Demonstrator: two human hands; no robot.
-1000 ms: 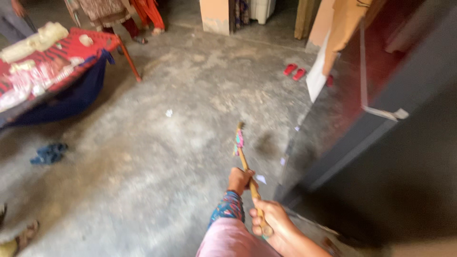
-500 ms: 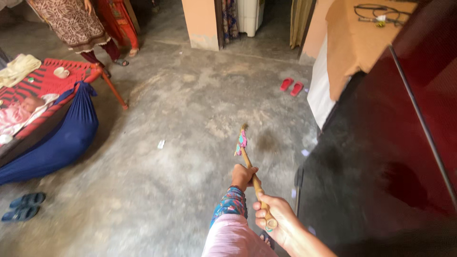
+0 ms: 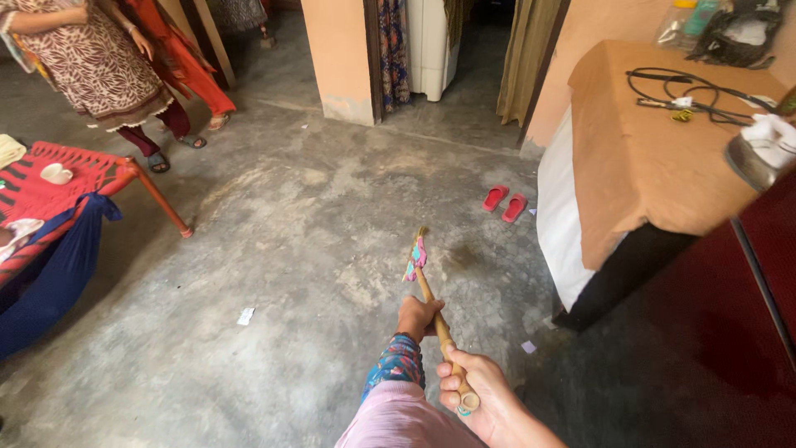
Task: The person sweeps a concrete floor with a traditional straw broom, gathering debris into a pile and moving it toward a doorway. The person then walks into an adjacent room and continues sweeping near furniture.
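Observation:
A thin wooden broom stick (image 3: 433,309) points away from me over the grey concrete floor (image 3: 307,249). A pink and teal cloth wrap (image 3: 416,256) sits near its far end. My left hand (image 3: 417,318), in a patterned sleeve, grips the stick at its middle. My right hand (image 3: 473,396) is closed around the near end. The broom's head is hidden beyond the wrap.
A red-framed cot (image 3: 83,178) with a blue cloth sling (image 3: 50,278) stands at left. Two people (image 3: 99,66) stand at far left. A table under a brown cloth (image 3: 655,158) stands at right, red slippers (image 3: 505,202) beside it. Paper scraps (image 3: 245,315) lie on the floor.
The view has tilted up and turned right: the cot slid left, the brown-covered table came into view. Both hands kept their grip on the stick.

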